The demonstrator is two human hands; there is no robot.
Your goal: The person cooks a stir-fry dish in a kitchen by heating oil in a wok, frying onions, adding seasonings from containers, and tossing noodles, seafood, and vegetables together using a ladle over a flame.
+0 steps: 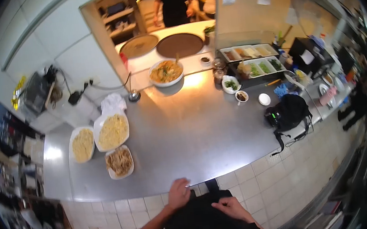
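counter (195, 144) lies beside left hand (179, 195); right hand (232, 209) angles inward, both with curled fingers (181, 182).

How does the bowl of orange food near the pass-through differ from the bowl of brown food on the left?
The bowl of orange food looks larger and rounder; the bowl of brown food looks smaller and squarer. The first stands apart under warm light; the second sits beside two dishes of pale food. Both are white and well filled.
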